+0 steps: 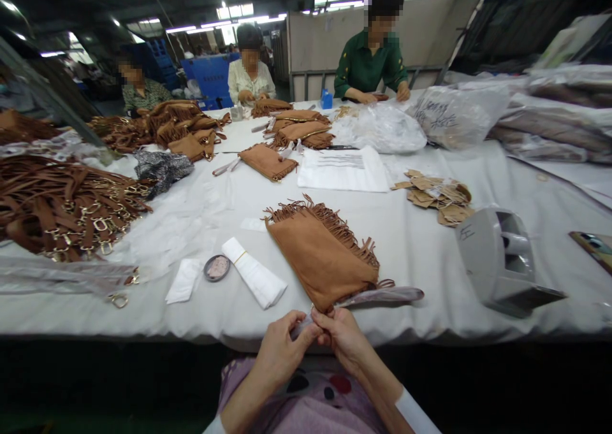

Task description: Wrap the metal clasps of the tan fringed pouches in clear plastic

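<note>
A brown fringed bag (pixel 322 255) lies on the white-covered table in front of me, its fringe turned to the far right side and one corner towards me. Both hands meet at that near corner. My left hand (pixel 287 341) pinches a strap end (pixel 301 325) in a clear plastic sleeve. My right hand (pixel 342 335) has its fingers closed at the bag's corner, by a small metal ring. Another stretch of plastic-sleeved strap (pixel 387 296) sticks out to the right from beneath the bag. The fingers hide the exact join between strap and ring.
Left of the bag lie a banded white bundle (pixel 255 274), a small round dish (pixel 217 267) and a pile of brown straps with clasps (pixel 71 211). To the right are a grey tape dispenser (pixel 497 259) and cardboard tags (pixel 440 195). More bags (pixel 268 161) and several people are across the table.
</note>
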`<state>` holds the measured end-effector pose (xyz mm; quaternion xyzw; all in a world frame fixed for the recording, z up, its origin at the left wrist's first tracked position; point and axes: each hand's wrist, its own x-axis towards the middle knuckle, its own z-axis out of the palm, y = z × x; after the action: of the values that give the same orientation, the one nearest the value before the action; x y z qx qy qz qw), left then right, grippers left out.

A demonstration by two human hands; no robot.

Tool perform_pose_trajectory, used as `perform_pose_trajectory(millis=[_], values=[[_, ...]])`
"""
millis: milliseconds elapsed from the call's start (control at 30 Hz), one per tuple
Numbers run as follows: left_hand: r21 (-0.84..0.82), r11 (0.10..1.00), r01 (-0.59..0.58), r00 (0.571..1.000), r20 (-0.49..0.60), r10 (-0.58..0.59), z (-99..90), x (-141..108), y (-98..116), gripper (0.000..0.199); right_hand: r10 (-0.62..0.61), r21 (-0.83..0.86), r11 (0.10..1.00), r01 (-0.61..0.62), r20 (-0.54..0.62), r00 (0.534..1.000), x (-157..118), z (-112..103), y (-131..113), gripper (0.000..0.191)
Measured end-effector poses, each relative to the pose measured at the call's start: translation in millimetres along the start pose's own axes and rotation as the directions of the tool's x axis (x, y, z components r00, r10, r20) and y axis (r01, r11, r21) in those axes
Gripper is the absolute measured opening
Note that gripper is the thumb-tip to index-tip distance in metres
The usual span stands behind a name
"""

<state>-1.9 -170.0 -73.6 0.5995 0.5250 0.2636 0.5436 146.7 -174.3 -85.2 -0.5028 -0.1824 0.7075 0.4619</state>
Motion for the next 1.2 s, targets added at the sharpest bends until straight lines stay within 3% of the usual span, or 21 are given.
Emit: perform_pose_trajectory(millis=[133, 300, 467, 533, 700, 800, 900, 933, 967, 1000, 1033, 1067, 1100, 1133, 1167, 1200], values=[[0.046, 0.999, 0.028, 1.000, -0.012, -0.027, 16.0, 12, 2, 0.038, -0.053, -0.127, 0.991, 0.050, -0.020, 0.998, 1, -12, -4, 0.035], [-0.136, 0.977, 0.166, 0.983, 0.098, -0.153, 30.8, 16, 2, 0.038, -0.102, -0.306, 0.947, 0.097, -0.003, 0.995, 1, -28, -7, 0.032], [-0.418, 0.796, 0.437, 0.897, 0.263, -0.355, 36.4, 16, 7, 0.037, -0.110, -0.333, 0.937, 0.100, -0.010, 0.994, 3, -31, -5, 0.033], [-0.414, 0.809, 0.417, 0.909, 0.220, -0.355, 39.3, 16, 7, 0.039, -0.113, -0.313, 0.944, 0.103, -0.013, 0.993, 2, -32, -3, 0.035], [-0.350, 0.905, 0.243, 0.970, 0.098, -0.222, 43.9, 13, 2, 0.046, -0.114, -0.271, 0.957, 0.103, -0.027, 0.993, -5, -26, 3, 0.039], [-0.334, 0.909, 0.250, 0.967, 0.121, -0.222, 43.0, 12, -3, 0.049, -0.096, -0.308, 0.947, 0.089, -0.008, 0.995, -9, -27, 1, 0.034], [-0.347, 0.892, 0.289, 0.957, 0.125, -0.261, 42.3, 12, -8, 0.052, -0.185, -0.491, 0.863, 0.118, -0.090, 0.979, -23, -52, -25, 0.032], [-0.355, 0.886, 0.299, 0.954, 0.124, -0.272, 42.3, 12, -10, 0.053, -0.299, -0.561, 0.813, 0.152, -0.179, 0.937, -32, -67, -40, 0.033], [-0.359, 0.880, 0.310, 0.951, 0.130, -0.282, 42.5, 11, -11, 0.054, -0.460, -0.621, 0.760, 0.191, -0.306, 0.833, -43, -87, -57, 0.034], [-0.360, 0.876, 0.322, 0.946, 0.143, -0.290, 42.8, 11, -13, 0.054, -0.616, -0.665, 0.711, 0.228, -0.433, 0.658, -55, -109, -77, 0.036], [-0.359, 0.871, 0.335, 0.942, 0.162, -0.295, 43.1, 10, -14, 0.055, -0.721, -0.709, 0.665, 0.235, -0.527, 0.450, -67, -133, -96, 0.037], [-0.357, 0.867, 0.347, 0.936, 0.184, -0.299, 43.3, 10, -16, 0.055, -0.785, -0.764, 0.616, 0.193, -0.574, 0.235, -78, -157, -115, 0.038], [-0.357, 0.863, 0.357, 0.932, 0.204, -0.300, 43.4, 9, -17, 0.055, -0.818, -0.811, 0.576, 0.101, -0.572, 0.067, -88, -181, -132, 0.039], [-0.359, 0.860, 0.362, 0.929, 0.218, -0.300, 43.5, 9, -19, 0.055, -0.828, -0.828, 0.560, -0.011, -0.560, -0.018, -96, -203, -146, 0.041], [-0.363, 0.858, 0.363, 0.928, 0.224, -0.298, 43.3, 9, -20, 0.055, -0.824, -0.819, 0.563, -0.110, -0.566, 0.001, -100, -222, -157, 0.042], [-0.366, 0.858, 0.362, 0.929, 0.224, -0.296, 43.1, 9, -21, 0.055, -0.801, -0.797, 0.583, -0.158, -0.596, 0.051, -102, -238, -165, 0.043]])
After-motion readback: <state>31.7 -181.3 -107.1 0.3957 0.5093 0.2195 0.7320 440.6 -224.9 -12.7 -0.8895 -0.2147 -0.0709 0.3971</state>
